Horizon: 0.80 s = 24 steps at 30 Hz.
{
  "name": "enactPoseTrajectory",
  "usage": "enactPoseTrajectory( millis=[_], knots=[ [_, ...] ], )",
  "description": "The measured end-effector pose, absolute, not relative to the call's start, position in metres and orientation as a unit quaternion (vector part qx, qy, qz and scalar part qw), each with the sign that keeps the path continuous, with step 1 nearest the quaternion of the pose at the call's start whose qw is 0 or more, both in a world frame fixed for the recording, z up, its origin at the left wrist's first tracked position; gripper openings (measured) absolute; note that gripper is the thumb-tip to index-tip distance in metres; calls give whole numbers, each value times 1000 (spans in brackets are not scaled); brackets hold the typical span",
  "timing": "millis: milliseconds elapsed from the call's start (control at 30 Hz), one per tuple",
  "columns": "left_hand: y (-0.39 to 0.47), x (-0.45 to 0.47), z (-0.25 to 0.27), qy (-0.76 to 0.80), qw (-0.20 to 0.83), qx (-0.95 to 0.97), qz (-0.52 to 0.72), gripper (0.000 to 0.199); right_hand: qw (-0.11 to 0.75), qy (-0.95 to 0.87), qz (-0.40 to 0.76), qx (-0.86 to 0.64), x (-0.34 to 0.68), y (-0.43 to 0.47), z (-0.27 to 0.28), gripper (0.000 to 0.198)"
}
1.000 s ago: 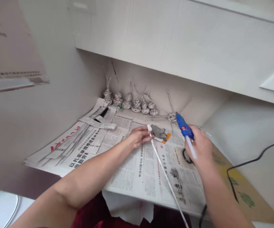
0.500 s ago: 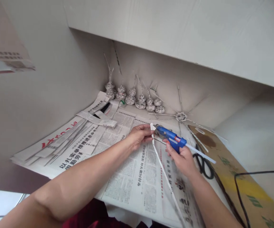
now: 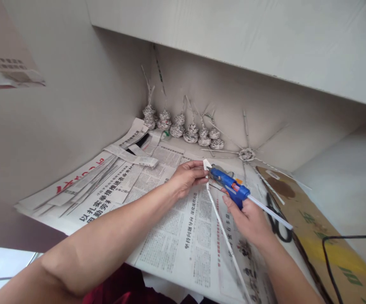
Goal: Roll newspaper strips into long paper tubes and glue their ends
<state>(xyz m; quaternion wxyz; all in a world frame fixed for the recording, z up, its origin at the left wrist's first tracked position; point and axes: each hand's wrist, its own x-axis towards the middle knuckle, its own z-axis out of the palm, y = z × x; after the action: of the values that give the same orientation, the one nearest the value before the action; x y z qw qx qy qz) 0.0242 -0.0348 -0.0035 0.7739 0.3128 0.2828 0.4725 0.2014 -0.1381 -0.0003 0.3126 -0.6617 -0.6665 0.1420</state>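
My left hand [image 3: 191, 177] pinches the upper end of a long, thin rolled paper strip [image 3: 222, 230]. The strip hangs from the fingers toward the near edge of the table. In my right hand [image 3: 249, 219] is a blue hot glue gun [image 3: 229, 183], with a translucent glue stick [image 3: 270, 213] jutting from its back. The gun's nozzle sits right at the strip's top end, beside my left fingertips; whether it touches cannot be made out. Newspaper sheets [image 3: 173, 240] lie beneath both hands.
Several gourd-shaped woven paper pieces [image 3: 191, 134] line the back wall. A spoked paper weaving [image 3: 247, 154] lies right of them. Black scissors [image 3: 279, 223], a cardboard sheet [image 3: 322, 228] and a black cable [image 3: 327, 257] are at right. Cut paper strips [image 3: 129, 156] lie left.
The glue gun's nozzle has dropped slightly along the strip's end, and my right hand has shifted a little. The whole view has moved slightly. Both hands keep their holds.
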Motion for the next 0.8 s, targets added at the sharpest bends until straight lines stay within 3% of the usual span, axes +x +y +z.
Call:
enactPoseTrajectory(
  millis=[800],
  knots=[
    [-34, 22, -2, 289, 773, 308, 473, 26, 290, -701, 73, -647, 196, -144, 12, 19]
  ],
)
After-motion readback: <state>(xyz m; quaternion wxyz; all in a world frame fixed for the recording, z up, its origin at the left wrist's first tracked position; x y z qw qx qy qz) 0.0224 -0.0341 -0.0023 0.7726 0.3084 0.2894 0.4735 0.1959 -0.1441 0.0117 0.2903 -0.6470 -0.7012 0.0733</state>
